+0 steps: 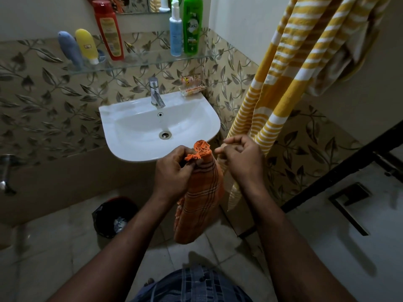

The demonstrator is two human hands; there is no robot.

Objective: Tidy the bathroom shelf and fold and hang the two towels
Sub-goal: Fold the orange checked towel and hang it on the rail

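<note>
The green bottle (192, 27) on the glass shelf (139, 62) reads "Vatika"; other labels are illegible.

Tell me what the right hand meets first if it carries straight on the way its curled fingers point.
Its fingers point left, so the right hand would likely meet the bunched, fringed top of the orange checked cloth towel, which the left hand grips. Depth is unclear; it might pass behind.

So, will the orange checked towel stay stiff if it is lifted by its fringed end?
Probably floppy: the orange towel hangs limp and creased below the left hand. It looks thin, so likely light. Its loose folds may slip open.
</note>
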